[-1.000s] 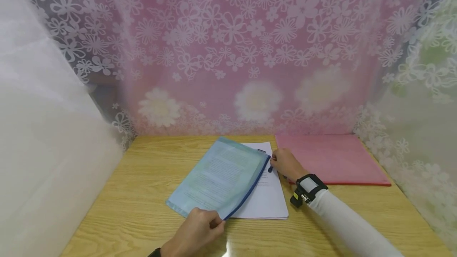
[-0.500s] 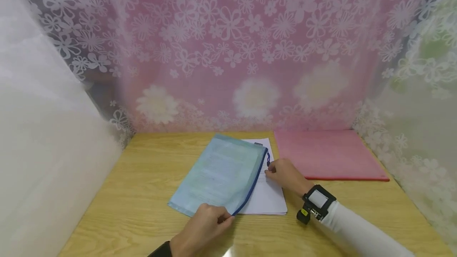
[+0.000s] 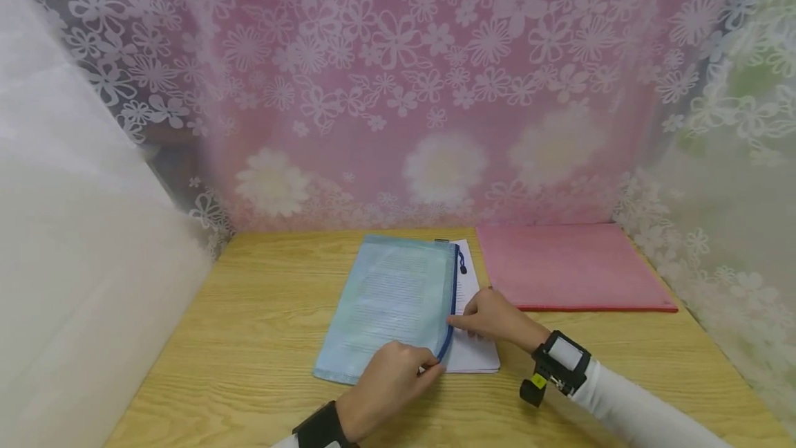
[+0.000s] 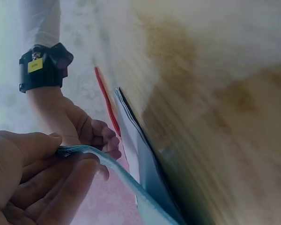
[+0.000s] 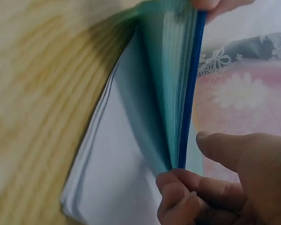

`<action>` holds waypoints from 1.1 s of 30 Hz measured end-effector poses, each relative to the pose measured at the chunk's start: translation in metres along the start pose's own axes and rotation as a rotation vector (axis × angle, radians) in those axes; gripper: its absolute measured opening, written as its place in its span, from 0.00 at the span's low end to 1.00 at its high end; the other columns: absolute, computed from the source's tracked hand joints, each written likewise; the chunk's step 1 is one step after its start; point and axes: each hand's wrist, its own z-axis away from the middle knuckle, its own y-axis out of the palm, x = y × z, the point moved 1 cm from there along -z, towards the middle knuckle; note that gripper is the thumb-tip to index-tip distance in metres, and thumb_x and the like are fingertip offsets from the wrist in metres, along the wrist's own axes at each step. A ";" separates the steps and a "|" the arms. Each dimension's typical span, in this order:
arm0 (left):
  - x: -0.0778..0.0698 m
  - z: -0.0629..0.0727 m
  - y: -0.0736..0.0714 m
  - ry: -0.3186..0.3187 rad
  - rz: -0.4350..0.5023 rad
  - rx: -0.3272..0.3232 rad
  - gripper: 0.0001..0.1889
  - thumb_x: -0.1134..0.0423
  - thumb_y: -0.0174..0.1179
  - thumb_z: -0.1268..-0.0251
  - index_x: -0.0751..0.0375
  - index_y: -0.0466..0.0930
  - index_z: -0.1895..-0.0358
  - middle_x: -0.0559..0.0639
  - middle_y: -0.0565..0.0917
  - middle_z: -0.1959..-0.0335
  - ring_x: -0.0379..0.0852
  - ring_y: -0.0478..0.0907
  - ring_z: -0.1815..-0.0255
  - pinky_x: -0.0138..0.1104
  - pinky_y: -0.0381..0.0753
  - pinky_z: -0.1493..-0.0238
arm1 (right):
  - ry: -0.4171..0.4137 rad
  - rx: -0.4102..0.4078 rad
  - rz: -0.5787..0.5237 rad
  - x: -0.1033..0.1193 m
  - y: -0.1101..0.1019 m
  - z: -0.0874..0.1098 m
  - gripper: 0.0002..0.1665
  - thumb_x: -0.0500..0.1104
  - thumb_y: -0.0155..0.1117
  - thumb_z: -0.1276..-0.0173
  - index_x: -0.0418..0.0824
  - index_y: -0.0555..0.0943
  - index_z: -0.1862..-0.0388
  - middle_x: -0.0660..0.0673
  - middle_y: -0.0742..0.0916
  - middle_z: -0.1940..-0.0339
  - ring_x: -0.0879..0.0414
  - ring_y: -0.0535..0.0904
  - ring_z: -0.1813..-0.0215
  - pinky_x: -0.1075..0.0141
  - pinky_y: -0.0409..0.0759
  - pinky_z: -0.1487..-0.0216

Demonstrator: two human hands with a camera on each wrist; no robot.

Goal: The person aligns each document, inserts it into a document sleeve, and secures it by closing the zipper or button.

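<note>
A translucent blue zip folder [image 3: 392, 296] with printed sheets showing through it lies over a stack of white paper [image 3: 475, 358]. My left hand [image 3: 394, 382] pinches the folder's near right corner between thumb and fingers, lifting that edge off the stack. Further along the dark blue zip edge [image 5: 192, 84], my right hand [image 3: 497, 320] holds the folder with its thumb on one face and curled fingers on the other. The zip pull [image 3: 463, 269] hangs loose at the far right corner. Under the folder, most of the stack is hidden.
A pink folder [image 3: 575, 268] with a red edge lies flat at the back right of the wooden table [image 3: 242, 323]. A black clip [image 3: 441, 240] shows at the stack's far edge. Flowered curtains [image 3: 398, 88] enclose the back and sides.
The right hand has let go of the zip pull and come nearer along the zip edge. The left hand has moved right, turning the folder straighter over the paper stack.
</note>
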 end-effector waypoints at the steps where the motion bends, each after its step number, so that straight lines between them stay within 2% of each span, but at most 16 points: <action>1: -0.001 -0.002 0.001 0.000 -0.016 0.008 0.06 0.58 0.70 0.34 0.52 0.92 0.69 0.37 0.90 0.73 0.24 0.81 0.72 0.15 0.74 0.69 | 0.020 0.010 -0.014 0.000 0.001 0.001 0.27 0.58 0.72 0.32 0.42 0.87 0.85 0.49 0.84 0.88 0.61 0.74 0.85 0.67 0.74 0.82; 4: -0.003 -0.005 0.005 0.009 -0.055 0.012 0.06 0.57 0.71 0.34 0.51 0.92 0.69 0.37 0.89 0.73 0.24 0.81 0.73 0.15 0.74 0.70 | 0.061 0.045 -0.073 0.000 0.004 0.005 0.27 0.60 0.72 0.34 0.41 0.88 0.83 0.49 0.85 0.87 0.60 0.77 0.84 0.66 0.77 0.80; 11: -0.005 -0.009 0.010 0.038 -0.066 0.016 0.06 0.57 0.71 0.34 0.50 0.92 0.69 0.36 0.90 0.73 0.25 0.82 0.73 0.15 0.73 0.71 | 0.101 0.133 -0.210 0.001 0.010 0.013 0.28 0.60 0.73 0.35 0.39 0.88 0.82 0.48 0.86 0.85 0.60 0.78 0.83 0.67 0.76 0.80; 16: -0.005 -0.013 0.016 0.075 -0.093 0.019 0.07 0.55 0.71 0.34 0.49 0.91 0.70 0.35 0.89 0.74 0.23 0.79 0.75 0.14 0.72 0.72 | 0.094 0.146 -0.257 0.001 0.010 0.014 0.25 0.55 0.75 0.35 0.37 0.88 0.81 0.47 0.86 0.85 0.61 0.77 0.83 0.69 0.74 0.80; 20: -0.004 -0.013 0.020 0.063 -0.080 0.053 0.08 0.53 0.71 0.35 0.50 0.91 0.69 0.36 0.89 0.73 0.24 0.80 0.74 0.15 0.74 0.71 | 0.086 0.138 -0.270 0.001 0.013 0.014 0.20 0.50 0.76 0.36 0.37 0.88 0.81 0.47 0.86 0.85 0.62 0.77 0.83 0.71 0.74 0.80; 24: 0.001 -0.009 0.022 0.013 -0.025 0.103 0.10 0.50 0.71 0.36 0.52 0.91 0.66 0.39 0.90 0.70 0.27 0.82 0.70 0.18 0.76 0.70 | 0.086 0.120 -0.269 0.002 0.016 0.014 0.18 0.46 0.76 0.36 0.36 0.87 0.81 0.47 0.85 0.86 0.62 0.77 0.84 0.71 0.76 0.81; 28: 0.010 -0.004 0.020 -0.060 0.015 0.125 0.12 0.49 0.71 0.36 0.53 0.90 0.64 0.41 0.91 0.68 0.29 0.84 0.68 0.20 0.78 0.69 | 0.092 0.097 -0.256 0.003 0.017 0.014 0.17 0.44 0.76 0.36 0.37 0.85 0.81 0.48 0.84 0.87 0.61 0.77 0.85 0.70 0.76 0.81; 33: 0.030 0.002 0.015 -0.170 -0.003 0.147 0.14 0.47 0.71 0.39 0.53 0.89 0.62 0.39 0.87 0.73 0.27 0.76 0.75 0.24 0.75 0.75 | 0.107 0.085 -0.248 0.003 0.019 0.016 0.15 0.44 0.75 0.36 0.38 0.84 0.79 0.48 0.84 0.86 0.61 0.77 0.85 0.69 0.76 0.80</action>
